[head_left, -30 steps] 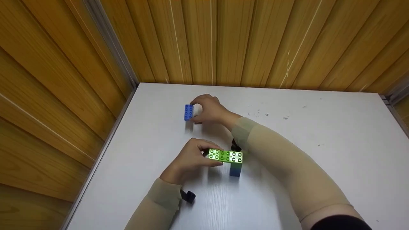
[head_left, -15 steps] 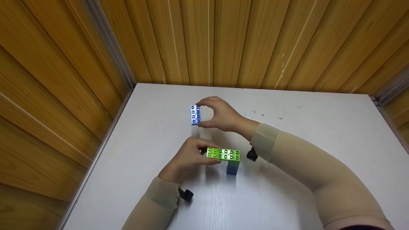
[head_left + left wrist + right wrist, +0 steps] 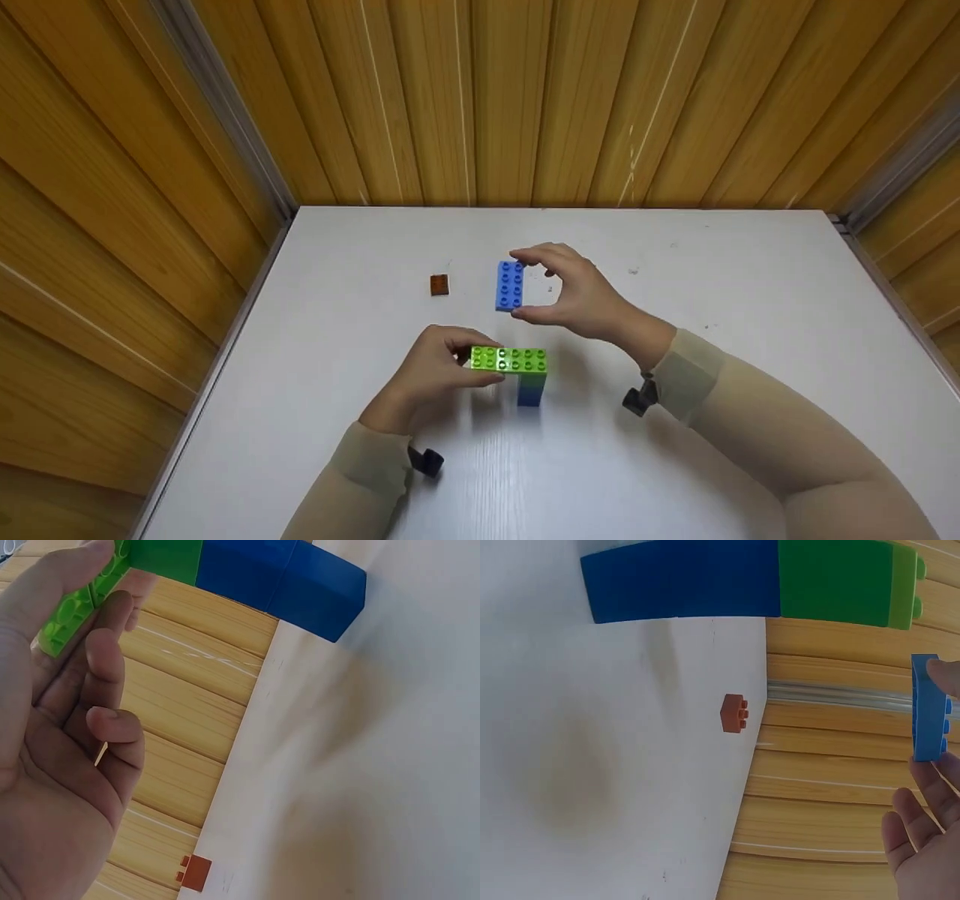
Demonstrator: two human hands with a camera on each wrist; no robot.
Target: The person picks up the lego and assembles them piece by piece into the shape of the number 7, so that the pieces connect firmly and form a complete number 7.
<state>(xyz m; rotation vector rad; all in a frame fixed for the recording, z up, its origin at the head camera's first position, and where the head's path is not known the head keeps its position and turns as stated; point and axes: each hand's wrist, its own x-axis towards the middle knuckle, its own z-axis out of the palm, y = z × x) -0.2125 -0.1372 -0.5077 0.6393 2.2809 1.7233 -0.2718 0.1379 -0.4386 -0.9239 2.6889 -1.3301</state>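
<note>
**Carried the blue brick rightward and closer in, kept the green build about in place**

Uncovered the small brown brick too — out of sight half a second ago, now in plain view on the white table, to the left of the blue one.

Pinching the blue brick by its two ends with the right hand: thumb on the near end, index finger on the far end, a wide C-shaped gap between them. Holding it up off the table, beyond the green build, studs facing up, long side pointing away from the body. Can see the lower fingers in the right wrist view, loosely bent and apart from the brick.

Got the left hand clamped on the left end of the build's light green top layer, thumb along the near side, fingers along the far side. Letting the spare fingers curl loosely underneath, going by the left wrist view. Counting two blue bricks below a darker green one in the column under the right end. Can't tell about contact between the column's foot and the table.

Reaching in with the right arm from the lower right, bent at the elbow, forearm slanting up and left — bringing the left forearm up from the bottom edge, slanting right. Wearing tan sleeves on both.
</note>
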